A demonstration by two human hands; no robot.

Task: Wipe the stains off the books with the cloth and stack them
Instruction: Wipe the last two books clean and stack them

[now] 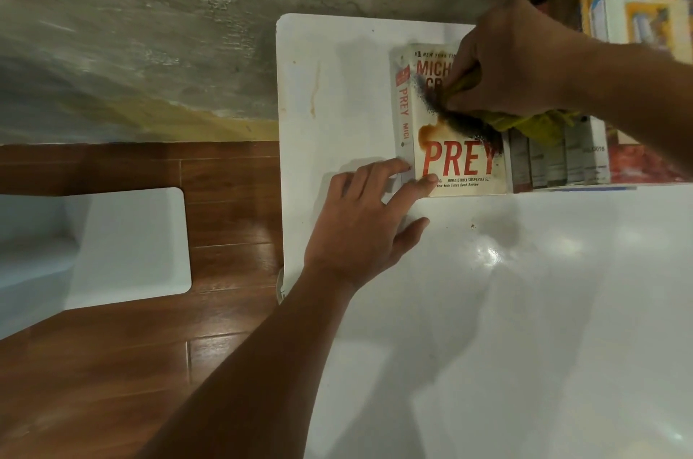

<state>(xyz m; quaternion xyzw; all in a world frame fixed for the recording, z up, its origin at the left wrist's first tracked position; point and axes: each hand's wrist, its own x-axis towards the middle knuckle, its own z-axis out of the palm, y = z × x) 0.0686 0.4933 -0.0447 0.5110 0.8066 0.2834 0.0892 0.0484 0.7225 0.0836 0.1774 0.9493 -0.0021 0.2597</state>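
Here, a glossy white bench (pixel 525 308) fills the lower right of the head view, its far left corner rounded and marked by a thin brownish streak (pixel 314 91). Left of it: reddish wood-plank floor (pixel 150 346), a white stool or low seat (pixel 131 241), rough grey wall (pixel 187 8) behind. On the bench's far part lies a paperback (pixel 446 143), flat, front cover up, spine toward the left edge. Cover cream-white and yellowed; "PREY" in large red letters low on the cover and again down the spine; red author lettering at top, partly hidden. A dark speckled swarm design runs diagonally across the middle. An orange-brown stain (pixel 429 137) sits just above the "P", ring-edged, unwiped. Touching the paperback's right side, a row of other books (pixel 555 158) with pale spines up; beyond them, near the wall, a stack of yellow-and-white covers (pixel 637 8). Right hand (pixel 513 60) comes in from the right, grip clamped on a bunched yellow-green cloth (pixel 532 122), pressing it onto the cover's upper right; loose cloth trails over the neighbouring spines. Left hand (pixel 363 229) lies flat, grip apart, fingers spread: fingertips (pixel 427 181) press the paperback's near left corner, palm on the bench.
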